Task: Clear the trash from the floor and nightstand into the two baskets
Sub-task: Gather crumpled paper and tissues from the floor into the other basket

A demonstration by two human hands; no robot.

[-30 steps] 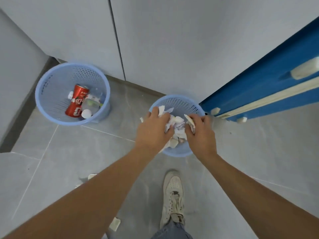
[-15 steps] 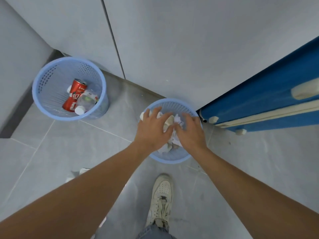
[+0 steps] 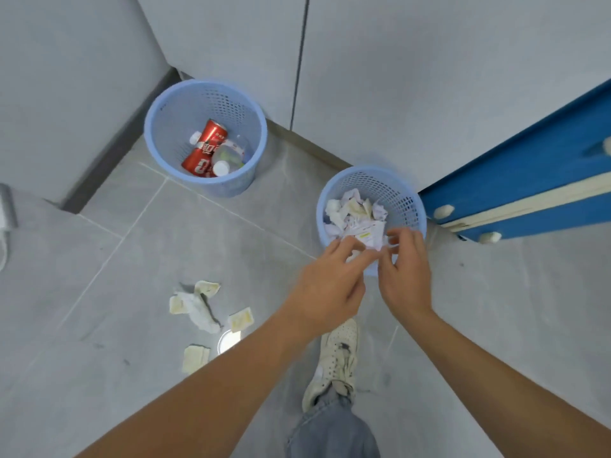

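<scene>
Hands come first: your left hand [image 3: 325, 285] and right hand [image 3: 405, 276] hover side by side over the near rim of the right basket [image 3: 408, 206], fingers loosely spread and pointing toward the crumpled paper [image 3: 358, 216] heaped inside it. Your left hand looks relaxed and grips nothing. Your right hand's fingertips sit just at the edge of a white scrap with a yellow mark [image 3: 370, 234] on top of the heap, but motion blur hides whether they pinch it or only hang above it, so you cannot tell from this view. That basket is pale blue perforated plastic and stands on the grey tiled floor [image 3: 99, 375] just beside the corner of a blue nightstand [image 3: 529, 180] with cream trim and small pale feet. The left basket [image 3: 158, 127], of the same make, stands well apart in the corner by the grey wall panels [image 3: 429, 77] and holds a red soda can [image 3: 205, 148] lying tilted next to a clear plastic bottle [image 3: 229, 157] with a white cap. More trash lies on the floor to your left, below your left forearm: a twisted white tissue [image 3: 198, 310], several small cream packets [image 3: 241, 320] around it, and a round shiny lid [image 3: 228, 340] partly covered by your arm. Your white sneaker [image 3: 337, 355] and a denim trouser leg [image 3: 330, 428] show between your forearms, near the right basket.
</scene>
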